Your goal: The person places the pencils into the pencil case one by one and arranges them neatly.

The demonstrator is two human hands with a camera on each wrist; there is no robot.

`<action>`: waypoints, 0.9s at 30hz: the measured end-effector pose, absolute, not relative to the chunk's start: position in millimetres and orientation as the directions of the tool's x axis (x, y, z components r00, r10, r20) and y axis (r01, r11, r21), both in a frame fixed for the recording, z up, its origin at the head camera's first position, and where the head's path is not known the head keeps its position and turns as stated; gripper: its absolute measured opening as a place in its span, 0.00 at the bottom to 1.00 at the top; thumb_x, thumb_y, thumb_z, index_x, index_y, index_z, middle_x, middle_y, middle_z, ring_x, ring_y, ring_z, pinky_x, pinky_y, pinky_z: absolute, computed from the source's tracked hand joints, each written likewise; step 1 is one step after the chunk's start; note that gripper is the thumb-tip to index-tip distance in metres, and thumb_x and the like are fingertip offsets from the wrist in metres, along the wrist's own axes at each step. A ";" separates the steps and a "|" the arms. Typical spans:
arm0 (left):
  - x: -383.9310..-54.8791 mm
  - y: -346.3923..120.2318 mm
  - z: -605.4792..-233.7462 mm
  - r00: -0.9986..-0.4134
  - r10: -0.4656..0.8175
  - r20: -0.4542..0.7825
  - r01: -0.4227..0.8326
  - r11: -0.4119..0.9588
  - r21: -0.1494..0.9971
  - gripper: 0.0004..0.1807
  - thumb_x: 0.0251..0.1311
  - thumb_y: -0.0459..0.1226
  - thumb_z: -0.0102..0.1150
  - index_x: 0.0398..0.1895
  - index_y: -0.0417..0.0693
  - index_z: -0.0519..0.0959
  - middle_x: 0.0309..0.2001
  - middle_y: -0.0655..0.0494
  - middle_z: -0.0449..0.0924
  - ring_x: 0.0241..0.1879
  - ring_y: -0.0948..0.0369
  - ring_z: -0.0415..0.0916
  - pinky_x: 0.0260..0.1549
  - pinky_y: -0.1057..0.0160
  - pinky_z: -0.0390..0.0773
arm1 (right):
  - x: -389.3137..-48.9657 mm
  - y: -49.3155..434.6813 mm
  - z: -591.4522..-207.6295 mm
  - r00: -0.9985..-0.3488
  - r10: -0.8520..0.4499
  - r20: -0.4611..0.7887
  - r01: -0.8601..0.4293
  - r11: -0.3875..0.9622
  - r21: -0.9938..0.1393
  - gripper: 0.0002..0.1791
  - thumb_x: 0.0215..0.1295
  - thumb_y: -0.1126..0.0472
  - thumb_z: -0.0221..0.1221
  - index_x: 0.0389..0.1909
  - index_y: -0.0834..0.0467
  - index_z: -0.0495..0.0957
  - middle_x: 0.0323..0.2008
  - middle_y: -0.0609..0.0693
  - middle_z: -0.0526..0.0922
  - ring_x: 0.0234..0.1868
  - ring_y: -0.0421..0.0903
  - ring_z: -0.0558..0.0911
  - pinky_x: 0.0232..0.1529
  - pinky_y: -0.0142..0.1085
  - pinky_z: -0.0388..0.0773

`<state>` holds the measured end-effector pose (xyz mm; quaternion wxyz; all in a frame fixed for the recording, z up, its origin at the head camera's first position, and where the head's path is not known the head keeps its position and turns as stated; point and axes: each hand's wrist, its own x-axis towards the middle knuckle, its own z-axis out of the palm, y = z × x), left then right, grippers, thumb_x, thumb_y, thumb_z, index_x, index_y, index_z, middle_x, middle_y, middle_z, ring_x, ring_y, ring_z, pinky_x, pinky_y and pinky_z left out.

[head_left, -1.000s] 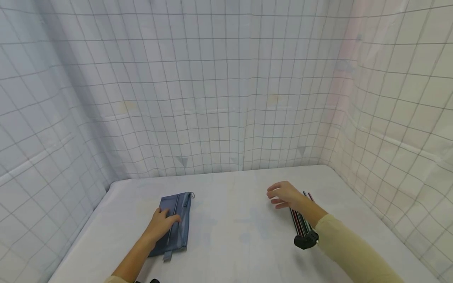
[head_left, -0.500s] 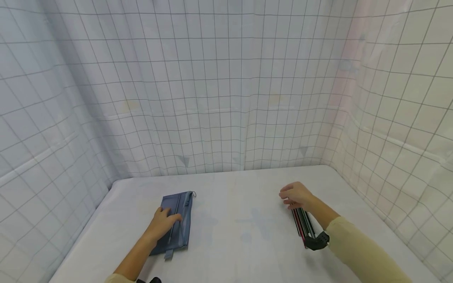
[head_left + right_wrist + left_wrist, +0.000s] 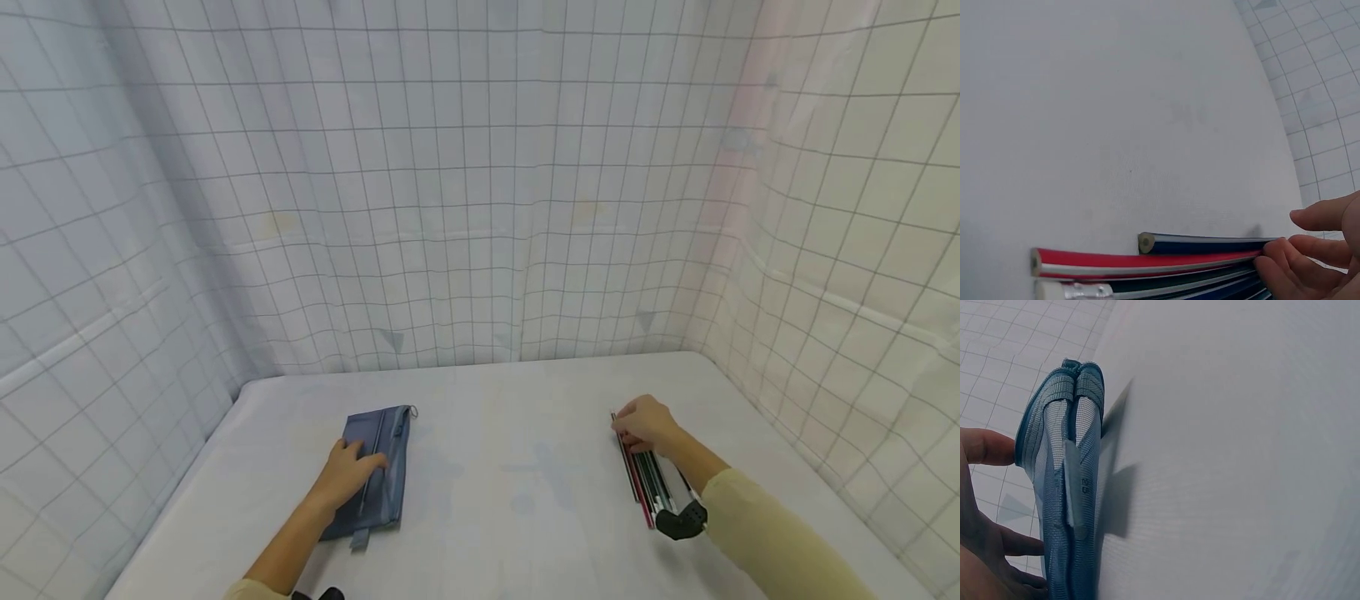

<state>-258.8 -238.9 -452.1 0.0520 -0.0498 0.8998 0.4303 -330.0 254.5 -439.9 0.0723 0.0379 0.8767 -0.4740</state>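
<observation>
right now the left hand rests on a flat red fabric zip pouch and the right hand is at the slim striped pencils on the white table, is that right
The flat fabric zip pouch is blue, not red, as the head view shows. The left hand rests on it, and the right hand is at the slim striped pencils on the white table.

On the white table (image 3: 487, 517), a blue zippered pouch (image 3: 378, 492) is laid flat toward the left edge, while pencils (image 3: 651, 479), red and dark blue among them, are laid side by side toward the right edge.
</observation>
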 end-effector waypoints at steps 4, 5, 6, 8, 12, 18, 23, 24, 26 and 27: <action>-258.4 -238.8 -451.7 -0.991 -0.040 -0.125 -0.123 0.617 0.777 0.50 0.62 0.48 0.58 0.75 0.20 0.52 0.76 0.19 0.32 0.73 0.22 0.36 0.67 0.25 0.46 | -331.8 254.3 -443.4 -0.993 0.016 -0.118 0.103 0.609 -0.787 0.16 0.66 0.69 0.64 0.50 0.76 0.77 0.37 0.61 0.83 0.34 0.50 0.84 0.32 0.40 0.86; -258.4 -238.6 -451.4 -0.992 -0.041 -0.123 -0.122 0.614 0.779 0.50 0.62 0.48 0.58 0.75 0.20 0.53 0.76 0.19 0.32 0.73 0.22 0.36 0.67 0.25 0.46 | -332.4 253.3 -444.1 -0.995 0.018 -0.099 0.088 0.637 -0.766 0.16 0.65 0.70 0.64 0.49 0.77 0.78 0.37 0.61 0.83 0.33 0.50 0.84 0.31 0.39 0.86; -257.9 -238.5 -450.9 -0.992 -0.040 -0.121 -0.120 0.612 0.781 0.50 0.62 0.48 0.58 0.75 0.20 0.53 0.76 0.19 0.32 0.73 0.22 0.36 0.67 0.25 0.46 | -332.8 252.1 -444.3 -0.997 0.017 -0.080 0.071 0.667 -0.742 0.16 0.63 0.70 0.65 0.48 0.77 0.78 0.36 0.61 0.83 0.32 0.50 0.84 0.30 0.38 0.86; -257.4 -238.5 -451.0 -0.992 -0.041 -0.122 -0.121 0.612 0.781 0.49 0.62 0.48 0.58 0.75 0.20 0.53 0.76 0.19 0.32 0.73 0.22 0.36 0.67 0.24 0.46 | -334.1 249.2 -445.6 -0.999 0.007 -0.038 0.031 0.745 -0.666 0.12 0.60 0.70 0.66 0.41 0.75 0.81 0.33 0.59 0.84 0.28 0.48 0.83 0.27 0.37 0.84; -256.8 -238.3 -452.6 -0.991 -0.048 -0.125 -0.128 0.618 0.776 0.49 0.62 0.48 0.58 0.75 0.20 0.54 0.76 0.18 0.33 0.73 0.22 0.36 0.67 0.24 0.47 | -337.0 242.8 -447.9 -1.000 -0.021 0.012 -0.025 0.878 -0.479 0.05 0.56 0.68 0.68 0.27 0.66 0.82 0.24 0.53 0.83 0.23 0.46 0.80 0.25 0.41 0.80; -255.6 -237.6 -452.0 -0.990 -0.055 -0.127 -0.134 0.620 0.773 0.49 0.62 0.48 0.57 0.74 0.20 0.54 0.76 0.18 0.33 0.73 0.22 0.36 0.66 0.24 0.47 | -339.5 238.0 -451.2 -0.997 -0.038 0.069 -0.061 0.929 -0.364 0.03 0.53 0.69 0.67 0.28 0.65 0.84 0.27 0.52 0.84 0.30 0.52 0.82 0.38 0.54 0.81; -255.2 -236.8 -451.5 -0.989 -0.061 -0.131 -0.141 0.617 0.774 0.49 0.61 0.48 0.58 0.74 0.20 0.54 0.76 0.19 0.33 0.73 0.22 0.36 0.67 0.24 0.47 | -337.0 238.7 -452.8 -0.998 -0.018 0.061 -0.044 0.888 -0.457 0.08 0.55 0.69 0.67 0.36 0.70 0.85 0.33 0.58 0.87 0.33 0.54 0.84 0.33 0.49 0.83; -255.2 -236.6 -451.7 -0.989 -0.061 -0.134 -0.143 0.617 0.774 0.49 0.61 0.48 0.58 0.74 0.20 0.54 0.76 0.19 0.33 0.73 0.22 0.36 0.67 0.24 0.47 | -336.3 239.1 -452.7 -0.999 -0.007 0.045 -0.029 0.865 -0.500 0.10 0.56 0.69 0.66 0.38 0.71 0.85 0.34 0.59 0.87 0.33 0.54 0.84 0.32 0.47 0.83; -255.3 -236.0 -452.0 -0.989 -0.061 -0.137 -0.146 0.613 0.777 0.49 0.61 0.47 0.58 0.74 0.20 0.54 0.76 0.19 0.33 0.74 0.23 0.36 0.67 0.24 0.46 | -336.1 240.2 -452.5 -1.000 0.017 0.006 0.011 0.803 -0.596 0.12 0.59 0.69 0.66 0.42 0.72 0.84 0.37 0.60 0.86 0.33 0.54 0.84 0.31 0.44 0.83; -255.3 -235.9 -452.3 -0.989 -0.062 -0.137 -0.146 0.613 0.776 0.49 0.61 0.47 0.58 0.74 0.20 0.54 0.76 0.19 0.33 0.74 0.23 0.36 0.67 0.24 0.46 | -336.0 240.5 -451.9 -0.999 0.029 -0.021 0.036 0.765 -0.644 0.13 0.59 0.69 0.66 0.44 0.72 0.84 0.38 0.61 0.85 0.34 0.53 0.83 0.31 0.43 0.83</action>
